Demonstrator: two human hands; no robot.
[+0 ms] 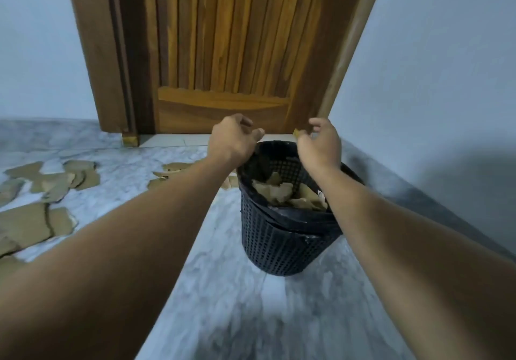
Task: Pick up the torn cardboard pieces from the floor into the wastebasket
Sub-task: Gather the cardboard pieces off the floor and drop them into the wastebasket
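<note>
A black mesh wastebasket (pixel 282 242) with a dark liner stands on the marble floor in front of the door, and torn cardboard pieces (pixel 282 192) lie inside it. More torn cardboard pieces (pixel 30 222) are scattered on the floor at the left, and some (pixel 173 168) lie just left of the basket. Both arms reach forward over the rim. My left hand (pixel 231 139) hovers over the basket's far left edge with fingers loosely curled and nothing in it. My right hand (pixel 321 141) hovers above the far right edge. A small yellowish bit shows at its thumb; whether it is held is unclear.
A wooden door (pixel 223 52) in its frame rises straight behind the basket. A pale wall (pixel 432 80) runs close along the right side, meeting the floor just beyond the basket. Grey marble floor (pixel 223 290) stretches toward me between my arms.
</note>
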